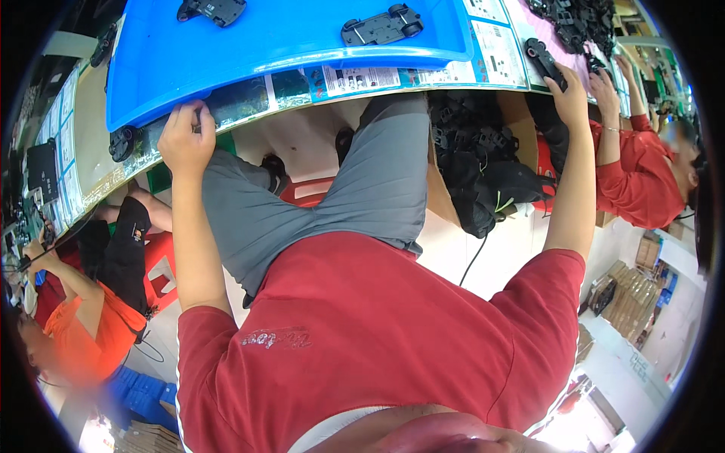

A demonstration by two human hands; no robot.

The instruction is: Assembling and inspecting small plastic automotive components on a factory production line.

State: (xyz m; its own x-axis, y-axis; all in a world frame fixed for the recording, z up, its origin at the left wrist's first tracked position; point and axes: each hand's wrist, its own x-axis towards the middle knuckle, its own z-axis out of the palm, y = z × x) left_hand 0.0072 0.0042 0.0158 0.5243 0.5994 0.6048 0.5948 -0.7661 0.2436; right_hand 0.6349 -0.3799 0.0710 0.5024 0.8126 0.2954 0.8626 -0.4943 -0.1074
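At the far right of the table, my right hand [572, 97] grips the near end of a black toy car chassis [541, 59] between thumb and fingers. My left hand [186, 140] is by the table's front edge, just below the rim of a blue tray [302, 69]. Its fingers are curled in, and I see nothing between them. Inside the tray, another black toy car chassis [381, 27] lies toward the right, and a black car part [214, 9] is near the top. A small black wheeled part [121, 143] sits left of my left hand.
A heap of black parts [578, 23] covers pink material at the far right. Beneath the table stands a cardboard box [521, 128] of black parts. A red-sleeved co-worker [638, 177] works at right; an orange-shirted person [94, 325] sits at left. Printed sheets [362, 78] line the tabletop.
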